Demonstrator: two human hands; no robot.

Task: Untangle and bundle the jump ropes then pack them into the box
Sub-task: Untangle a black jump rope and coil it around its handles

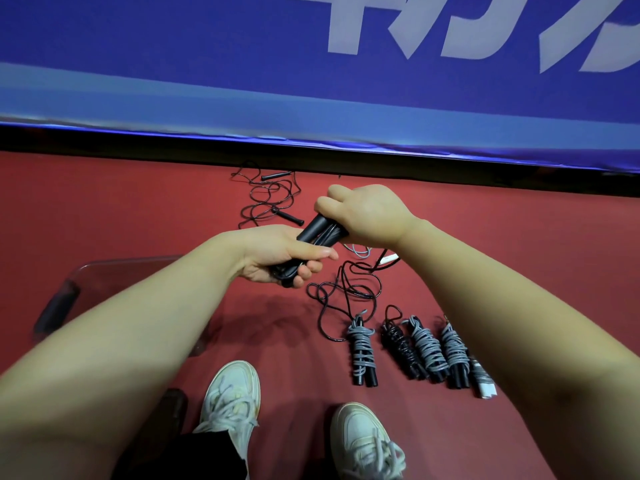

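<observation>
Head view looks down on a red, matte floor [138, 202]. The left hand [287, 258] and the right hand [367, 216] are both curled tight around one pair of black handles [317, 230], smooth matte cylinders held side by side with thin glossy cord folded along them. The pair's long axis runs on a diagonal: the near end sits in the left fist and the far end under the right fist, pointing away and to the right.

Just below the right hand a loose black rope [346, 292] lies in slack loops on the floor. Under the right wrist, a white handle [388, 259] shows with pale grey cord beside it. Beyond both hands a second loose rope [270, 199] sprawls in thin dark coils with two slim handles.

Nearer the person than the right hand, beside the right forearm, a row of bundles [429, 348] lies lengthwise. They are stubby handle pairs wound in cord, mostly grey, one black.

Left of the left hand, partly under that forearm, sits a clear plastic box [104, 271] with rounded corners. A dark shape shows at its near side, and I cannot tell whether it lies inside.
</observation>
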